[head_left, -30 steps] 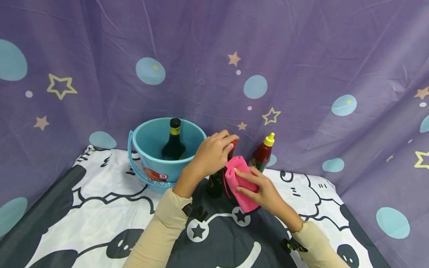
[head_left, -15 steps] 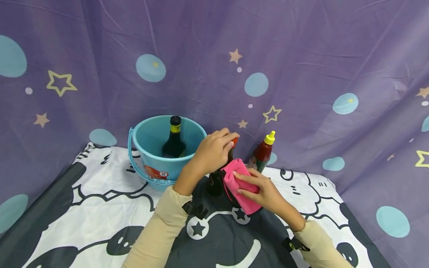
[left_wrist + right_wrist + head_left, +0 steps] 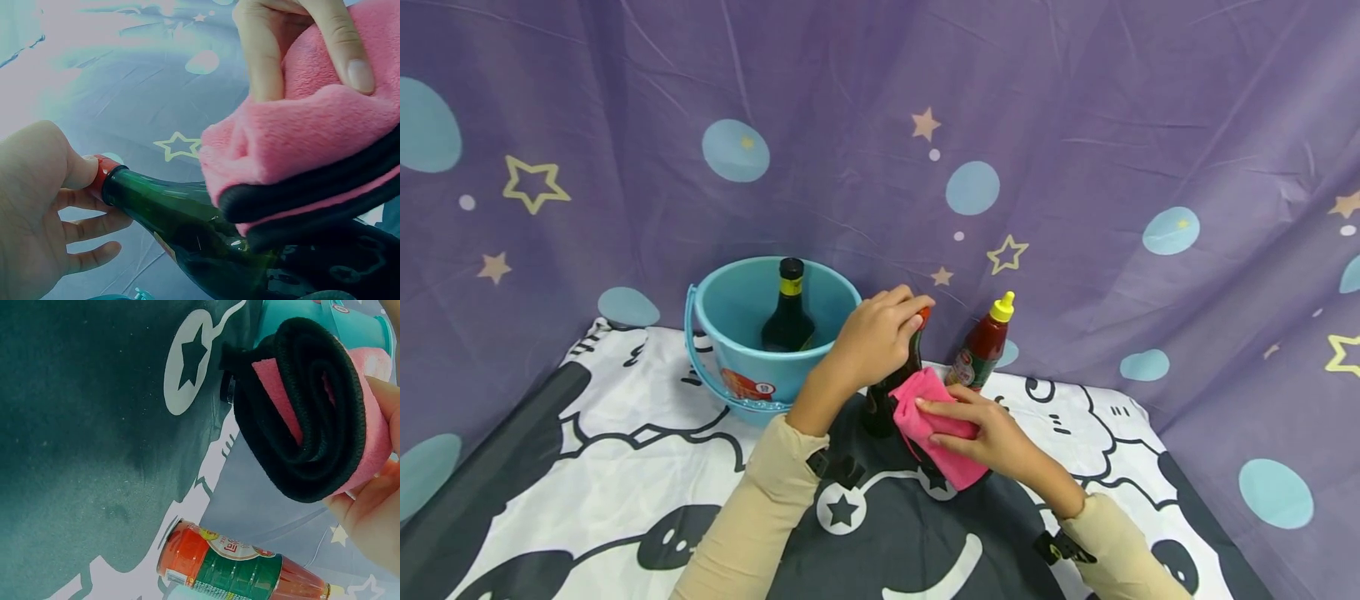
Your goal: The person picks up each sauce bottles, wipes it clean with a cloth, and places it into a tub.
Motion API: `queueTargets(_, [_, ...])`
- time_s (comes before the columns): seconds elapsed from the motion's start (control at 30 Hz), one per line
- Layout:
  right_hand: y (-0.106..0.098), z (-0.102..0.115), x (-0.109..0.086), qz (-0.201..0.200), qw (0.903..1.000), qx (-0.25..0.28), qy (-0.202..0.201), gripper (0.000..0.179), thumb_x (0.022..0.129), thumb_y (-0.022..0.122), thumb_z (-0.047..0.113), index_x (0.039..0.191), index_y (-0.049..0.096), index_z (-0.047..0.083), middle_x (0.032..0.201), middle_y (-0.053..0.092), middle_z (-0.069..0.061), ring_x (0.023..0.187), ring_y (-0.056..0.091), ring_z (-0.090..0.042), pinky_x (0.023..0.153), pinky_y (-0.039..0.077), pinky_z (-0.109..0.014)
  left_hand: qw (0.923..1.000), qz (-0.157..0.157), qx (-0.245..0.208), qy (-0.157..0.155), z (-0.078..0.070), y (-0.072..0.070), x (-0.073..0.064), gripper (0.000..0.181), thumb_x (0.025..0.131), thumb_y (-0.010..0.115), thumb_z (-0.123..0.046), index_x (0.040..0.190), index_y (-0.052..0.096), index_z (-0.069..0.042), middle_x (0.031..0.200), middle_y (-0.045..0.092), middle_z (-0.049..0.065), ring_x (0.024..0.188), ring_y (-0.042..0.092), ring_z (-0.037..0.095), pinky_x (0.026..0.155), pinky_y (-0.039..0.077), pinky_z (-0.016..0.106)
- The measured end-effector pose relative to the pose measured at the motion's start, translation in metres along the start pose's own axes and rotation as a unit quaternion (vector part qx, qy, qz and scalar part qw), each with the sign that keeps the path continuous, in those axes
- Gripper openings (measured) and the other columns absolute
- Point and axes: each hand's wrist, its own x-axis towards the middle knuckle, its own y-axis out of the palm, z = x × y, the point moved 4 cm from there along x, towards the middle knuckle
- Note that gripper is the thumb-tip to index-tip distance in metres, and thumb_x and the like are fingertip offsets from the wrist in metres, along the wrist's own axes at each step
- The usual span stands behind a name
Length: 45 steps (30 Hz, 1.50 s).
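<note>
A dark green glass bottle (image 3: 172,209) with a red cap (image 3: 100,177) stands on the patterned cloth, to the right of the bucket. My left hand (image 3: 877,340) pinches its cap between thumb and fingers. My right hand (image 3: 996,429) grips a folded pink towel (image 3: 946,460) with dark edging, thumb on one side and fingers on the other. The towel lies over the front right of the bottle's body and hides much of it. In the right wrist view, the rolled dark edge (image 3: 300,419) of the towel faces the camera.
Left of the hands stands a light blue bucket (image 3: 752,367) with a dark bottle (image 3: 788,321) inside. Behind the right hand is a red sauce bottle (image 3: 985,343) with a yellow nozzle cap. A purple curtain (image 3: 850,125) hangs at the back.
My right hand has slid the towel slightly downward and left along the bottle, showing more of the red sauce bottle behind. My left hand keeps its hold on the cap.
</note>
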Motion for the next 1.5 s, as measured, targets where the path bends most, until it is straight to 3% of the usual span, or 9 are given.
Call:
queueTargets(0.37, [0.002, 0.000, 0.000, 0.016, 0.9997, -0.015, -0.013, 0.055, 0.082, 0.086, 0.017, 0.134, 0.069, 0.020, 0.123, 0.065, -0.004, 0.104, 0.061, -0.013, 0.080, 0.057, -0.027, 0.9999, 0.008, 0.006, -0.005, 0.002, -0.001, 0.000, 0.033, 0.105, 0.052, -0.015, 0.136, 0.065, -0.010, 0.106, 0.063, 0.007, 0.090, 0.056, 0.023, 0.084, 0.052, 0.038])
queueTargets(0.57, [0.006, -0.001, -0.003, 0.016, 0.9996, -0.017, -0.016, 0.053, 0.080, 0.087, 0.015, 0.131, 0.071, 0.019, 0.115, 0.065, -0.002, 0.096, 0.058, -0.008, 0.073, 0.053, -0.024, 0.9999, 0.015, 0.000, -0.007, 0.001, 0.000, -0.002, 0.033, 0.106, 0.052, -0.016, 0.136, 0.065, -0.010, 0.105, 0.062, 0.007, 0.088, 0.054, 0.022, 0.082, 0.051, 0.037])
queueTargets(0.7, [0.009, -0.001, -0.004, 0.040, 0.9990, -0.016, 0.005, 0.052, 0.081, 0.086, 0.017, 0.130, 0.072, 0.020, 0.112, 0.065, 0.000, 0.094, 0.058, -0.008, 0.074, 0.054, -0.024, 0.9999, 0.014, -0.001, -0.002, 0.001, 0.000, -0.002, 0.033, 0.106, 0.052, -0.016, 0.136, 0.065, -0.009, 0.105, 0.062, 0.007, 0.089, 0.055, 0.023, 0.083, 0.051, 0.038])
queueTargets(0.87, [0.013, -0.003, -0.002, 0.094, 0.9938, -0.042, 0.042, 0.050, 0.085, 0.084, 0.023, 0.133, 0.070, 0.027, 0.126, 0.066, -0.003, 0.100, 0.062, -0.010, 0.079, 0.055, -0.027, 1.0000, 0.005, -0.001, -0.001, 0.001, -0.002, 0.000, 0.033, 0.106, 0.052, -0.015, 0.135, 0.065, -0.009, 0.106, 0.062, 0.007, 0.089, 0.055, 0.023, 0.084, 0.051, 0.039])
queueTargets(1.03, [0.016, -0.005, -0.001, 0.129, 0.9889, -0.046, 0.058, 0.048, 0.086, 0.082, 0.025, 0.133, 0.070, 0.027, 0.129, 0.065, -0.004, 0.087, 0.057, -0.006, 0.070, 0.047, -0.021, 0.9999, 0.011, 0.001, -0.003, 0.002, -0.002, 0.000, 0.033, 0.106, 0.051, -0.016, 0.136, 0.064, -0.010, 0.107, 0.062, 0.007, 0.090, 0.055, 0.023, 0.084, 0.051, 0.039])
queueTargets(1.5, [0.018, -0.010, 0.005, 0.186, 0.9808, -0.042, 0.041, 0.042, 0.091, 0.077, 0.019, 0.133, 0.070, 0.021, 0.112, 0.068, 0.000, 0.080, 0.049, -0.001, 0.069, 0.044, -0.019, 1.0000, 0.010, -0.001, -0.001, 0.001, 0.000, -0.001, 0.034, 0.106, 0.052, -0.017, 0.137, 0.064, -0.010, 0.109, 0.063, 0.007, 0.092, 0.056, 0.023, 0.085, 0.051, 0.039])
